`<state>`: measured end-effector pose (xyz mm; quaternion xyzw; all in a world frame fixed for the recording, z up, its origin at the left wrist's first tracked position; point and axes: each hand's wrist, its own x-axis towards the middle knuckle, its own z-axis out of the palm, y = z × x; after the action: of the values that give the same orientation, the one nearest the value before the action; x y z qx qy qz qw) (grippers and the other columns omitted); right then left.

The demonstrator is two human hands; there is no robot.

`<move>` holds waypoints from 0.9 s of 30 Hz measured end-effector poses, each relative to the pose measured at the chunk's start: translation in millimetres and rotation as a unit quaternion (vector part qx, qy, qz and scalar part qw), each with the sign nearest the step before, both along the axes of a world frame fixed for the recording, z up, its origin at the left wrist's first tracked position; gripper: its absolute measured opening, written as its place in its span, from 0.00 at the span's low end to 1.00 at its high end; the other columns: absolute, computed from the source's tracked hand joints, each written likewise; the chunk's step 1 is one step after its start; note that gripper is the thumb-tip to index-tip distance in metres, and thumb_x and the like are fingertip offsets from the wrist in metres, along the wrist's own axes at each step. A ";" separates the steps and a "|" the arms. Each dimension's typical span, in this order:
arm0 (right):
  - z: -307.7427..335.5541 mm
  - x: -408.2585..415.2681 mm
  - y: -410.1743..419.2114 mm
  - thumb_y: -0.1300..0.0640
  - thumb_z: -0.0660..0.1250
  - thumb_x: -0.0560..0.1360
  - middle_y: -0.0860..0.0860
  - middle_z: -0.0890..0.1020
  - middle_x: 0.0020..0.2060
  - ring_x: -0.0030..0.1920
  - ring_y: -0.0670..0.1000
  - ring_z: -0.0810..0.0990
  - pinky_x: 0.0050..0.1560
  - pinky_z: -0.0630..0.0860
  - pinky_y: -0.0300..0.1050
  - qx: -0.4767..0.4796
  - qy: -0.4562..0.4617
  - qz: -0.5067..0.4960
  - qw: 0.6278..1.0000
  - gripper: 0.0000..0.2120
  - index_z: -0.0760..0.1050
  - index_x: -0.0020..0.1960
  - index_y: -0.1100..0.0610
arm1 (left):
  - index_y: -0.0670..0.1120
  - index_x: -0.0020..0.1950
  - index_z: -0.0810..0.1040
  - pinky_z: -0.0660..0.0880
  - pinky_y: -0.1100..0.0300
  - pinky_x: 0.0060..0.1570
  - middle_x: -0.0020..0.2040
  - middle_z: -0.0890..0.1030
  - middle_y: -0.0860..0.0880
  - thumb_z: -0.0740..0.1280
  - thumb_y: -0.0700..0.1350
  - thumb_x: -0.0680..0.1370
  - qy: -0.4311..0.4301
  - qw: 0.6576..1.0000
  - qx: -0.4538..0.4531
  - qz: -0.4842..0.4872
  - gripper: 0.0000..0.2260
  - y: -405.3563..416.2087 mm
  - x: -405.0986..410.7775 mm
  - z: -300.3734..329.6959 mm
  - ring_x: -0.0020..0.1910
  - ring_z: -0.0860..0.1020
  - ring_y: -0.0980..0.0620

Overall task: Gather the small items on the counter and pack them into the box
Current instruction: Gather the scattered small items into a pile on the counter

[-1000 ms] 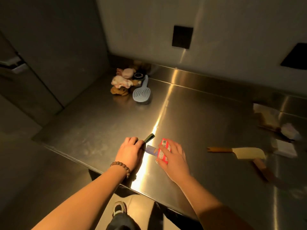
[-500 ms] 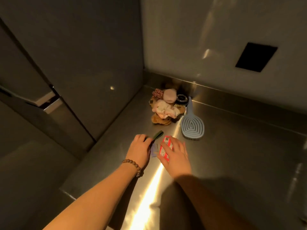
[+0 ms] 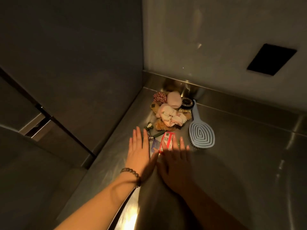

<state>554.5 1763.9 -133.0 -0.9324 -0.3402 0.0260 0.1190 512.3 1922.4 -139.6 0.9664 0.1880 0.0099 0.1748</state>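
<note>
Head view: both hands flat over the steel counter (image 3: pixel 240 163), near its back left corner. Left hand (image 3: pixel 139 153) has fingers straight and spread, holding nothing; bead bracelet (image 3: pixel 131 174) on that wrist. Right hand (image 3: pixel 174 161) is also flat with straight fingers, tips lying on the near end of a red packet (image 3: pixel 167 141), not gripping it. A small blue card (image 3: pixel 155 145) sits between the two hands, just left of the packet. A dark green strap with a metal clip (image 3: pixel 153 136) lies just beyond the left fingertips. Further back, a pile of small items (image 3: pixel 167 113): pale fabric bits, a pink round piece, a red-and-white checked piece, brown fuzzy pieces, a dark round tin (image 3: pixel 186 102). Light blue hairbrush (image 3: pixel 201 133) lies right of the pile, handle toward the wall. No box in view. Black rectangle (image 3: pixel 271 59) on the wall, upper right.
</note>
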 end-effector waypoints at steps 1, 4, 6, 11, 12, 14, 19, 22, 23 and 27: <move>0.2 -2.6 -0.3 0.35 0.43 0.76 0.57 0.63 0.74 0.75 0.63 0.55 0.73 0.47 0.64 -0.046 0.020 0.003 0.999 0.32 0.58 0.75 0.48 | 0.46 0.72 0.30 0.31 0.54 0.68 0.71 0.27 0.45 0.44 0.68 0.75 0.033 0.999 0.009 -0.006 0.39 -2.1 0.9 -4.1 0.71 0.29 0.47; -3.0 -3.7 0.3 0.36 0.42 0.76 0.56 0.62 0.74 0.74 0.61 0.56 0.74 0.43 0.60 -0.102 0.039 0.008 0.994 0.33 0.53 0.77 0.49 | 0.45 0.74 0.32 0.32 0.54 0.68 0.74 0.32 0.44 0.41 0.69 0.74 0.067 0.997 0.014 -0.020 0.39 -6.0 5.0 -13.1 0.72 0.31 0.48; -2.8 -0.4 3.6 0.37 0.42 0.76 0.56 0.62 0.74 0.74 0.61 0.56 0.74 0.44 0.59 -0.096 0.035 0.006 0.995 0.31 0.57 0.75 0.50 | 0.46 0.75 0.34 0.32 0.55 0.68 0.75 0.34 0.44 0.40 0.69 0.74 0.060 0.998 0.009 -0.016 0.38 -6.8 10.6 -14.9 0.73 0.32 0.49; -4.9 30.5 15.1 0.39 0.44 0.76 0.58 0.47 0.77 0.76 0.62 0.42 0.75 0.43 0.59 -0.055 -0.003 -0.010 0.998 0.32 0.51 0.77 0.51 | 0.49 0.75 0.35 0.34 0.52 0.71 0.75 0.33 0.46 0.39 0.68 0.76 0.081 0.996 0.024 -0.006 0.35 2.4 47.6 -7.1 0.73 0.33 0.51; -5.9 36.6 16.0 0.39 0.44 0.76 0.58 0.46 0.77 0.76 0.61 0.42 0.75 0.42 0.59 -0.066 -0.010 -0.014 0.998 0.32 0.48 0.78 0.50 | 0.49 0.75 0.35 0.34 0.50 0.71 0.75 0.33 0.46 0.39 0.67 0.76 0.089 0.996 0.028 -0.010 0.35 4.7 53.6 -4.7 0.73 0.33 0.51; -7.1 42.7 16.8 0.38 0.47 0.77 0.58 0.50 0.77 0.76 0.63 0.46 0.75 0.47 0.60 -0.057 -0.019 -0.021 0.998 0.31 0.51 0.77 0.49 | 0.49 0.74 0.34 0.35 0.48 0.71 0.75 0.33 0.45 0.39 0.67 0.76 0.102 0.994 0.026 -0.017 0.35 7.7 60.1 -1.3 0.73 0.33 0.50; -7.6 42.9 14.5 0.41 0.48 0.79 0.54 0.40 0.77 0.76 0.58 0.38 0.75 0.41 0.59 -0.061 -0.011 -0.022 0.998 0.31 0.38 0.76 0.45 | 0.47 0.75 0.35 0.38 0.47 0.72 0.76 0.37 0.45 0.40 0.67 0.76 0.062 0.998 0.007 -0.017 0.36 3.2 50.2 6.5 0.74 0.36 0.49; 1.6 39.2 8.2 0.46 0.49 0.79 0.53 0.38 0.77 0.76 0.54 0.34 0.74 0.34 0.51 -0.024 0.016 -0.042 0.999 0.32 0.34 0.75 0.48 | 0.44 0.76 0.38 0.40 0.50 0.73 0.77 0.41 0.46 0.43 0.66 0.77 -0.007 1.000 -0.014 -0.002 0.37 -9.4 38.5 14.8 0.75 0.40 0.51; 6.5 35.9 4.0 0.47 0.49 0.80 0.53 0.39 0.77 0.76 0.52 0.34 0.74 0.34 0.49 -0.007 0.017 -0.046 0.999 0.32 0.35 0.76 0.49 | 0.45 0.76 0.39 0.41 0.51 0.73 0.77 0.43 0.46 0.43 0.66 0.77 -0.028 0.999 -0.021 -0.001 0.36 -15.2 34.6 18.2 0.75 0.41 0.51; 27.4 23.6 -22.8 0.48 0.50 0.80 0.51 0.43 0.78 0.75 0.47 0.34 0.73 0.34 0.46 0.055 0.011 -0.060 0.997 0.29 0.42 0.77 0.50 | 0.47 0.77 0.40 0.41 0.52 0.73 0.78 0.45 0.48 0.45 0.64 0.78 -0.069 0.997 -0.016 -0.022 0.33 -46.5 19.6 33.7 0.75 0.42 0.51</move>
<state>578.1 1741.2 -105.6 -0.9429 -0.2834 0.0104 0.1750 531.8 1875.9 -105.9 0.9644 0.1543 0.0702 0.2028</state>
